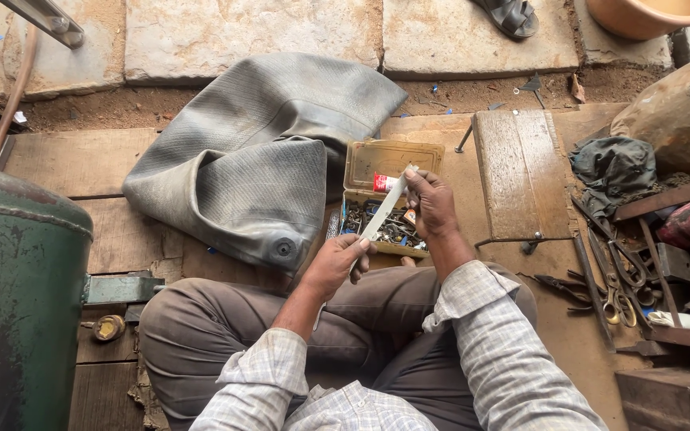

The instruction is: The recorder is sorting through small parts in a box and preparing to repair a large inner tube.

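The person sits cross-legged on wooden planks, both hands raised over the lap. The left hand (pixel 335 263) grips the lower end of a pale strip (pixel 382 214); the right hand (pixel 431 201) pinches its upper end between thumb and fingers. The hands are apart, each closed on the strip, which runs diagonally between them, lower left to upper right. Just beyond the hands lies an open box (pixel 390 160) holding small metal parts and a red-and-white tube (pixel 385 183). A folded grey inner tube (pixel 257 160) lies left of the box, its valve patch facing up. A low wooden bench (pixel 521 172) stands right of the box. Scissors (pixel 612 283) and other metal tools lie at far right. A green tank (pixel 17 295) fills the left edge.
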